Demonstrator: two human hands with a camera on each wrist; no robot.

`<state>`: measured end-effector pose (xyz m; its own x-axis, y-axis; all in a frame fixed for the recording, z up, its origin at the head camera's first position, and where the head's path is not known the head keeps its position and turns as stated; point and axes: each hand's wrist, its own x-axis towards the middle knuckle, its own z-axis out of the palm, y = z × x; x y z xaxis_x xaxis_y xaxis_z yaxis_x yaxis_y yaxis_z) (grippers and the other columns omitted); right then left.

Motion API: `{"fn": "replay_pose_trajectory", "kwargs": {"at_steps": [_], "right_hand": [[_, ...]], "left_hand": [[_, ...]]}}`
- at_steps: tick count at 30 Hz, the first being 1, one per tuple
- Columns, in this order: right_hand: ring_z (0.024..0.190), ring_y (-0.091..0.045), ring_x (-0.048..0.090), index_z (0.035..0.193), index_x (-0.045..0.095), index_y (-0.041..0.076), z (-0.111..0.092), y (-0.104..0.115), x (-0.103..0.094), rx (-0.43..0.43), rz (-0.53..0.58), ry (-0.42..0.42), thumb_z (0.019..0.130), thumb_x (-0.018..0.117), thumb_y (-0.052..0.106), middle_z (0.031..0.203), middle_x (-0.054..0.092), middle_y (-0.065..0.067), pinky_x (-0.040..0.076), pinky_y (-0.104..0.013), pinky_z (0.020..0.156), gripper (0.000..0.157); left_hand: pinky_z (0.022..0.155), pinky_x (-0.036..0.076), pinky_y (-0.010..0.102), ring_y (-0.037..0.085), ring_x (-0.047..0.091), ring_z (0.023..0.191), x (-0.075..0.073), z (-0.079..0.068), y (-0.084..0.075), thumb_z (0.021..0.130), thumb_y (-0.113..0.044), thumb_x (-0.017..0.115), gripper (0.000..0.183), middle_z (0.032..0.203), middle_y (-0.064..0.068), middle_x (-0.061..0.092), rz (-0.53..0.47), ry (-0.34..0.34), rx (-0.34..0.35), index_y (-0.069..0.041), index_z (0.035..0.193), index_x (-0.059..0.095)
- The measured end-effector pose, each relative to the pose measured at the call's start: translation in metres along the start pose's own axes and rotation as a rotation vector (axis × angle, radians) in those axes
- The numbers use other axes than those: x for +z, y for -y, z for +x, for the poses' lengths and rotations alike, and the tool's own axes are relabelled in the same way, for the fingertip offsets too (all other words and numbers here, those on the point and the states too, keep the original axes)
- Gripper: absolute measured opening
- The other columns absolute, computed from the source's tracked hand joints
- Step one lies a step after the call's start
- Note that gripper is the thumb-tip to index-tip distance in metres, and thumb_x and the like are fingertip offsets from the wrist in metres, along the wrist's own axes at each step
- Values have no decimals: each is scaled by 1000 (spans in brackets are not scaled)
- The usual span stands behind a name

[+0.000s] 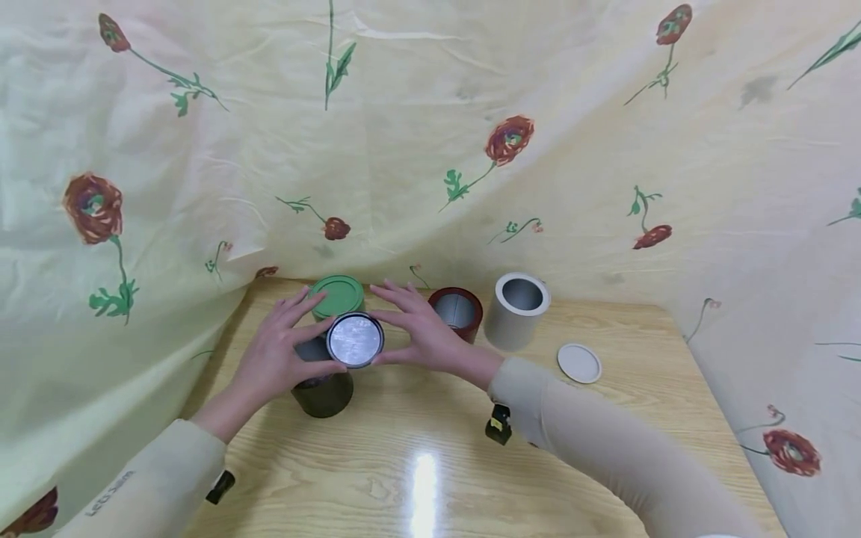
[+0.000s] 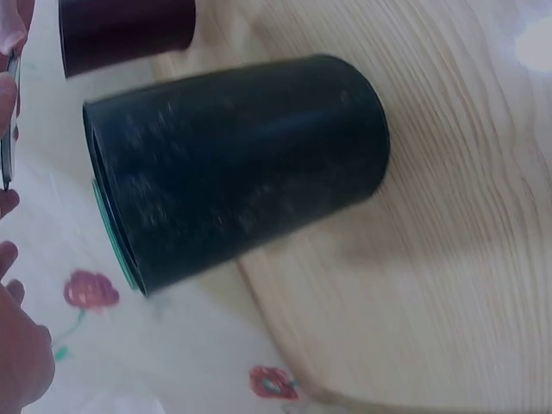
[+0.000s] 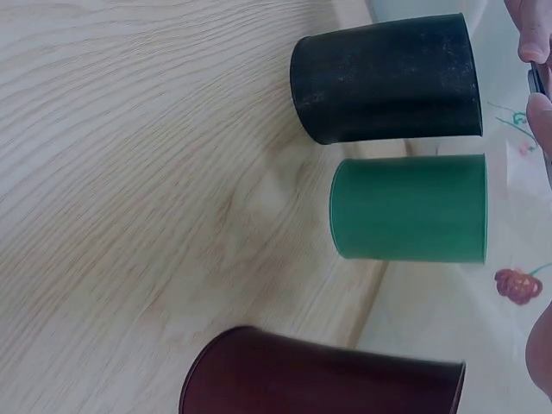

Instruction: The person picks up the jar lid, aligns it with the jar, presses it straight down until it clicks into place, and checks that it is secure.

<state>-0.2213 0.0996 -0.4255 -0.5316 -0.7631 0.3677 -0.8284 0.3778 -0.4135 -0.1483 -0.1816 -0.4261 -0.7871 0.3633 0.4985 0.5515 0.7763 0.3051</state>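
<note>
Both hands hold a round lid (image 1: 355, 341) with a dark rim, its silvery face turned to the head camera. The left hand (image 1: 272, 351) pinches its left edge between thumb and fingers, and the right hand (image 1: 424, 332) does the same on the right edge. Below the lid stands a black can (image 1: 324, 396), upright on the table; the lid and left hand hide part of its open top. In the left wrist view the black can (image 2: 241, 164) fills the middle, with the lid (image 2: 10, 121) edge-on at the far left. Behind it is a green can (image 3: 410, 209) with its green lid (image 1: 338, 294) on.
To the right stand a dark red can (image 1: 476, 321) and a white can (image 1: 509, 329), both open. A white lid (image 1: 579, 363) lies flat on the wooden table (image 1: 377, 471). Flowered cloth (image 1: 403, 172) hangs behind and at both sides.
</note>
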Motion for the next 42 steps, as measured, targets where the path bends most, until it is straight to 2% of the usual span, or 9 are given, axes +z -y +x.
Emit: {"fn": "replay_pose_trajectory", "kwargs": {"at_steps": [5, 11, 23, 30, 37, 42], "right_hand": [[162, -35, 26, 146, 66, 5, 15, 3, 11, 6, 15, 34, 81, 96, 35, 169, 41, -18, 11, -56, 133, 77], [163, -34, 24, 146, 65, 6, 30, 8, 23, 39, 19, 73, 83, 93, 41, 171, 38, -16, 5, -48, 134, 78], [163, -33, 23, 147, 65, 7, 43, 15, 41, 77, 54, 114, 84, 94, 40, 172, 36, -15, 8, -53, 134, 77], [163, -32, 24, 146, 66, 8, 48, 16, 51, 80, 30, 123, 84, 93, 41, 172, 37, -14, 12, -57, 133, 75], [164, -29, 22, 146, 67, 9, 52, 20, 57, 104, 4, 155, 85, 91, 44, 173, 35, -10, 7, -53, 134, 74], [165, -27, 19, 147, 66, 11, 55, 22, 58, 118, -14, 185, 87, 89, 47, 174, 32, -7, 6, -51, 134, 74]], "left_hand": [[118, 34, 70, 48, 41, 150, -10, -5, 12, 63, -37, 102, 76, 157, 20, 55, -26, 26, -37, -4, 128, 78], [114, 38, 74, 48, 39, 151, -20, -12, 23, 66, -36, 102, 73, 160, 19, 52, -58, 88, -136, -6, 128, 79], [112, 36, 77, 48, 33, 155, -25, -28, 37, 72, -40, 100, 75, 165, 19, 45, -96, 183, -284, -7, 135, 75], [109, 41, 74, 52, 41, 149, -25, -35, 44, 72, -36, 100, 74, 162, 24, 47, -122, 174, -295, -5, 134, 75], [111, 40, 73, 53, 39, 149, -27, -40, 49, 76, -38, 98, 74, 165, 23, 43, -158, 236, -343, -3, 137, 73], [110, 41, 73, 54, 40, 148, -27, -41, 53, 77, -39, 97, 73, 166, 23, 43, -159, 253, -343, -4, 137, 73]]}}
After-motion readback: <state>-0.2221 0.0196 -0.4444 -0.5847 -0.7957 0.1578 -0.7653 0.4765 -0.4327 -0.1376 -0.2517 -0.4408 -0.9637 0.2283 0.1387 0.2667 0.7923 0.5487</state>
